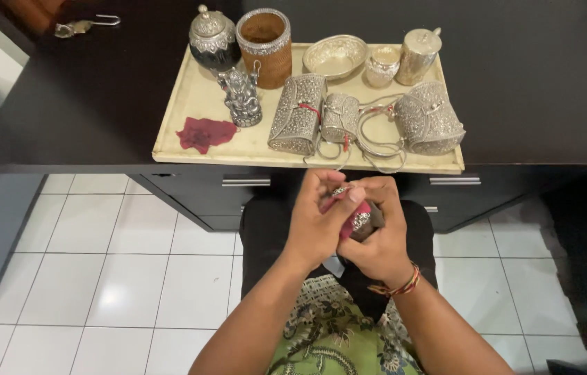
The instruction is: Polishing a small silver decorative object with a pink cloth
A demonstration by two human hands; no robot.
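at the far left of the dark wooden desk a small metal padlock with keys is lying near the back edge. further right a cream rectangular tray is sitting at the desk's front edge, reaching almost to the drawer handles below. on the tray's left part a crumpled dark red cloth is lying flat, and just beside it a small silver seated figurine is standing upright. behind the figurine a round lidded pot of dark body and silver top is standing next to a brown woven cylinder with silver rim. moving right, a long embossed silver clutch is lying against a smaller embossed silver purse, both tied with red thread. behind them an oval silver bowl, a small silver cup and a silver lidded canister are standing in a row. at the tray's right end a rounded silver handbag with looped handle is resting.

below the tray, over the person's lap, the left hand is pinching a bit of red cloth against a small dark object with silver ornament, while the right hand is clenching around that object from beneath, a braided red and yellow wristband circling its wrist. both hands are touching each other, well clear of the tray.
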